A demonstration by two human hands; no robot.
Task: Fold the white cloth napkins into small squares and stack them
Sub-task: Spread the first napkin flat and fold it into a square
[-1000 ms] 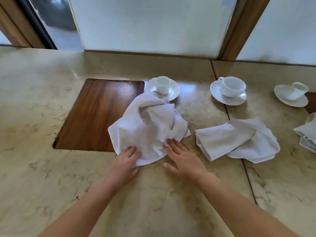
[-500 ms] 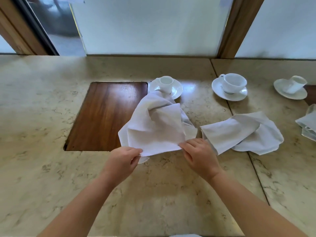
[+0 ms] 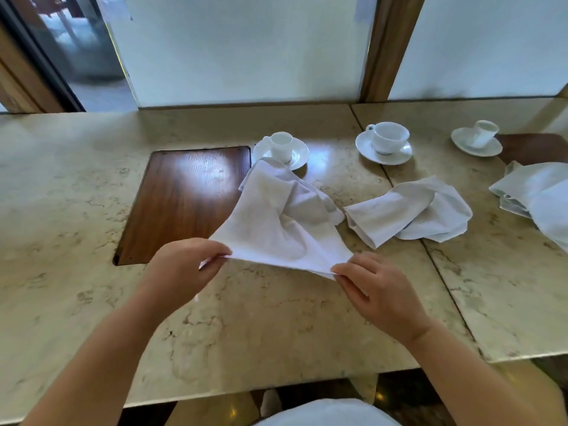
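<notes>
No text, label, brand or number can be read anywhere. The white cloth napkins [image 3: 278,222], the white china cups and saucers [image 3: 384,142] and the beige marble table [image 3: 61,210] are all unmarked.

Beige marble tabletop [image 3: 76,210], inset dark wood panel [image 3: 184,198]. On it: three white cup-and-saucer sets [image 3: 281,149] [image 3: 384,142] [image 3: 476,138]; crumpled white cloth napkins [image 3: 408,216] [image 3: 538,195].

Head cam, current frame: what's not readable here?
- Napkins at the right: cut off by the frame edge, count unclear.
- Held napkin: far end bunched, corners hidden in its folds.
- Left hand, right hand: fingertips hidden by the cloth edge.
- Cup base: covered by the napkin.
</notes>
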